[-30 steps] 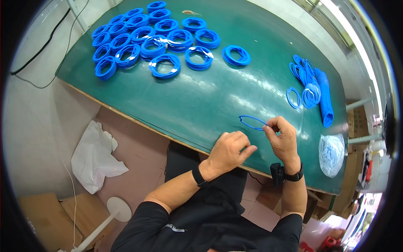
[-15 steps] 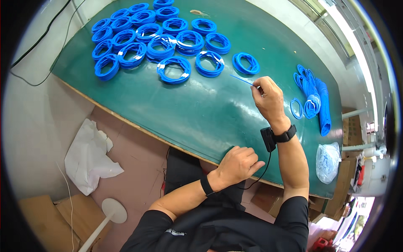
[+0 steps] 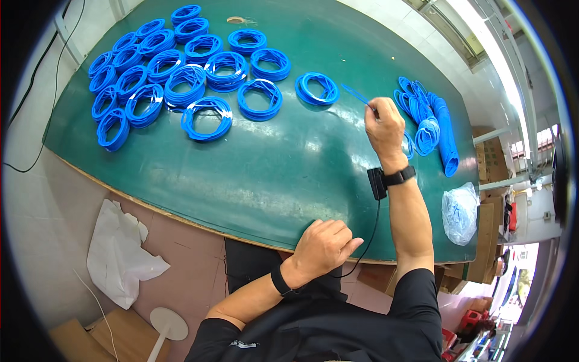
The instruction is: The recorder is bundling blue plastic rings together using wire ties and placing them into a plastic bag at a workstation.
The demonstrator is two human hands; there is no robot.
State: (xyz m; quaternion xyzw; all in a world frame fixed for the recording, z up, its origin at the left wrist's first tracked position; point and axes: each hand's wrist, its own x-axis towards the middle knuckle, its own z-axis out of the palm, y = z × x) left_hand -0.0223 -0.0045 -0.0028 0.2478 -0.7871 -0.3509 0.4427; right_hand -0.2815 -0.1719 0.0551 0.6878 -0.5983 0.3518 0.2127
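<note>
Your green table (image 3: 271, 175) carries a group of blue coils (image 3: 181, 99), mostly on its left side. Your left hand (image 3: 322, 244) is half-open at the near edge, nothing visible in it; your right hand (image 3: 385, 125), fingers closed, pinches a thin blue loop (image 3: 354, 92) above the table, right of the coils.

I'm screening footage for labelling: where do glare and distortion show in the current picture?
Head view: pale glare on the green table, including just beyond the left hand; the ceiling light strip blown out at upper right; the table's front edge bowed, the corners black.
</note>
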